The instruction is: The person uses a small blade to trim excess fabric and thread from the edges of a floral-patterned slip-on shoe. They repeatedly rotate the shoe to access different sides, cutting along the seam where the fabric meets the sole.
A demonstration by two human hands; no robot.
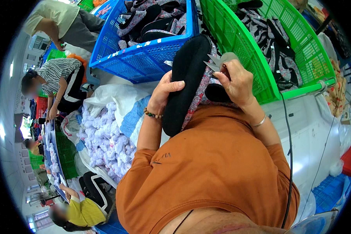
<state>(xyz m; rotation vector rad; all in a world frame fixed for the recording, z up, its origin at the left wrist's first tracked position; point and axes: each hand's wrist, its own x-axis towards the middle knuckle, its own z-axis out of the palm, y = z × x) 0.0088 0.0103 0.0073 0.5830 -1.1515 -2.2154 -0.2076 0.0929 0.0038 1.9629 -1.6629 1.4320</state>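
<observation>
Orange sleeves, left hand [164, 91] gripping black-soled floral slipper [187, 78], right hand [238, 82] holding snips [218, 61]

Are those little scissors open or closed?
Open. The small scissors in the right hand show two pointed blades spread apart, just above the black-soled slipper that the left hand holds.

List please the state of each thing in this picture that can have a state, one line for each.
slipper: held sole up, gripped by the left hand
snips: blades open, held in the right hand at the slipper's edge
blue crate: partly filled with slippers
green crate: partly filled with slippers, tilted toward the person
white sack: open, full of lilac fluffy pieces
black cable: hanging slack
</observation>
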